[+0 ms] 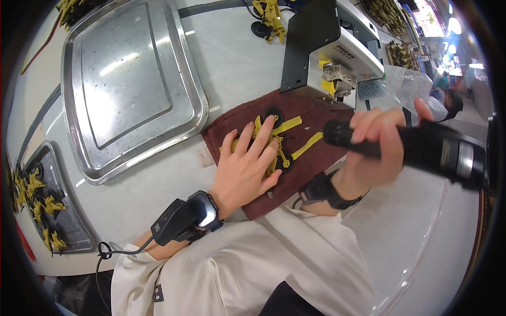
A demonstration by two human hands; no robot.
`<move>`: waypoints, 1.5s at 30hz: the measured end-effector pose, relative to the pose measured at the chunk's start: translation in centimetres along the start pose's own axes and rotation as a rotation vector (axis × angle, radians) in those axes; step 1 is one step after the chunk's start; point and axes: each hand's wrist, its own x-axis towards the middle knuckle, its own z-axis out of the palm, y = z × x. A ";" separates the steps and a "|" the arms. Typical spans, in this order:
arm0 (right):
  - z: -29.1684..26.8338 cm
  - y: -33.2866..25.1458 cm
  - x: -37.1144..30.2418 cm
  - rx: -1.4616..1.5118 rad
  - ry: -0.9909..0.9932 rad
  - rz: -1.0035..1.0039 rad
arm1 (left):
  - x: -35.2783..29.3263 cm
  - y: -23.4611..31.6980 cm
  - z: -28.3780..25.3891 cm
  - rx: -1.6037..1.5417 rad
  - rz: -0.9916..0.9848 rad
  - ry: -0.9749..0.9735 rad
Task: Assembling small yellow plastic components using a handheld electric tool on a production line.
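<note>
My left hand [240, 171] lies with fingers spread over a yellow plastic frame [289, 125], pressing it to a dark red cloth [253, 206]. Black round parts show on the frame, one disc [273, 114] by my fingertips; the palm hides much of the rest. A yellow arm of the frame points right, toward the tip of a black electric screwdriver [440, 150]. My right hand [380, 138] is wrapped around that tool and holds it nearly level, slightly blurred. Whether its tip touches the frame I cannot tell.
A big metal tray [124, 73] lies at the upper left. Left of my forearm, a smaller tray [79, 226] carries several yellow-and-black assemblies. Behind the cloth stands a black-and-white machine [350, 50]; beyond it lies a clear plastic bag [408, 84]. A person [448, 102] is at the far right.
</note>
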 end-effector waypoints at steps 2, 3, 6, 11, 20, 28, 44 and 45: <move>1.2 -0.2 -1.1 0.089 -0.020 -0.009 | 0.2 0.2 0.0 -0.015 0.021 0.018; 1.2 0.9 -1.0 0.000 -0.052 -0.035 | 0.1 0.1 0.0 -0.013 0.017 0.017; 2.3 2.0 -1.5 -0.070 -0.069 0.064 | -0.2 -0.3 0.1 -0.004 0.004 0.025; 2.6 3.9 -1.4 -0.036 -0.076 0.143 | 0.1 -0.2 0.0 -0.004 0.010 0.027; 2.5 5.3 -1.7 0.064 -0.106 0.224 | 0.3 -0.2 0.2 -0.022 0.016 0.033; 0.7 2.1 -1.5 -0.013 0.044 -0.015 | 0.4 0.6 0.3 0.118 0.037 -0.011; -0.7 1.2 0.2 -0.043 0.022 0.029 | -0.4 -0.2 0.5 0.050 0.016 0.014; -0.9 0.6 -1.4 0.073 0.012 0.024 | -0.2 -0.2 0.5 0.036 0.024 0.009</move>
